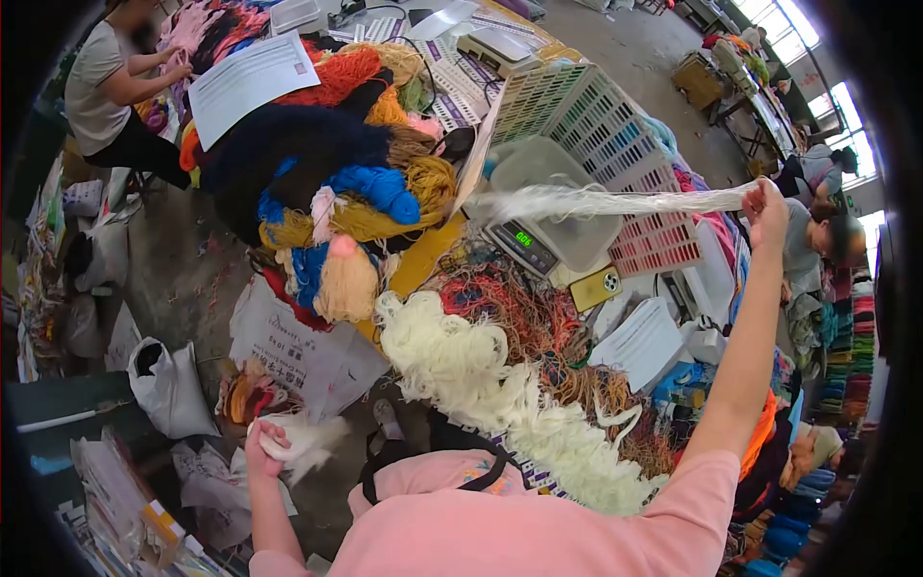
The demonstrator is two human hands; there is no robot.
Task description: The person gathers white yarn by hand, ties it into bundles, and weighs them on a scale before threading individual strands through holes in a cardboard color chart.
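My right hand (766, 213), raised at the right, is closed around one end of a long white thread hank (663, 201). The hank stretches left over a clear plastic tub (562, 183), and its far end is blurred. The tub rests on a digital scale (522, 246) with a lit green display. Low at the left, my left hand (265, 448) is closed on a loose bundle of white thread (306, 442), its loose ends smeared by motion. A heap of cream-white yarn (500, 370) lies in front of me.
Behind the scale stands a plastic lattice crate (615, 144). Coloured yarn hanks (375, 197) pile at the left of the table. A phone (596, 288) and a printed sheet (639, 341) lie nearby. Another person (111, 91) handles pink yarn at upper left; others are at right.
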